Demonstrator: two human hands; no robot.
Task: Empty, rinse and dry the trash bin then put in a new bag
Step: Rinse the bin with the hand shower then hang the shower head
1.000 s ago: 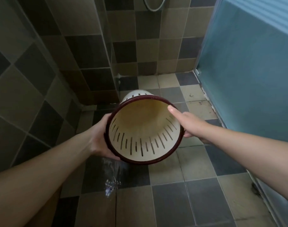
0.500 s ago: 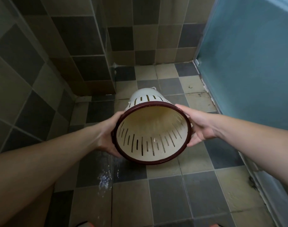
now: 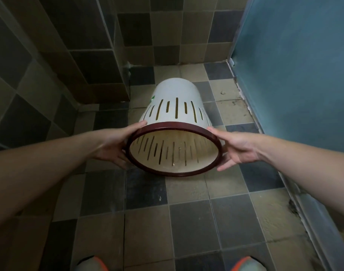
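The bin (image 3: 175, 114), white with slotted walls and a dark red rim (image 3: 174, 172), is held tipped over above the tiled floor (image 3: 188, 227), its mouth toward the camera and its closed base pointing away toward the corner. The left hand (image 3: 112, 147) grips the rim on the left with thumb over the top edge and fingers (image 3: 121, 164) curled under, and the right hand (image 3: 238, 149) grips the opposite side the same way. Checkered tile walls (image 3: 55, 55) stand left and behind, a blue panel (image 3: 296, 65) right, and two shoe tips (image 3: 92, 264) show at the bottom.
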